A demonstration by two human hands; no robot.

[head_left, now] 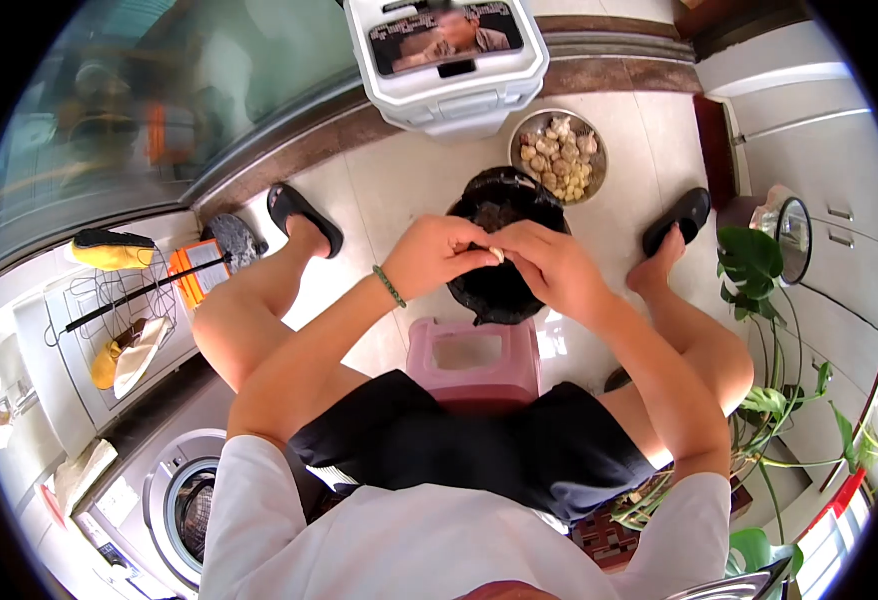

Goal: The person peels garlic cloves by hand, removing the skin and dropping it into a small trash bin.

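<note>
A small pale garlic clove (498, 255) sits between the fingertips of both hands. My left hand (437, 256), with a dark green beaded bracelet at the wrist, is closed in a pinch on the clove from the left. From the right, my right hand (559, 265) is also closed, its thumb and fingers meeting at the clove. Both hands are above a bin lined with a black bag (479, 306), whose contents are dark and hard to make out. Beyond them, a round metal bowl (602, 160) on the floor holds garlic bulbs and loose cloves (565, 158).
Between my knees is a pink plastic stool (424, 362). A white lidded container (449, 105) stands beyond the bin. On the left are a washing machine (159, 480) and a wire rack (134, 290); on the right, a leafy plant (749, 262) and white cabinets (824, 190).
</note>
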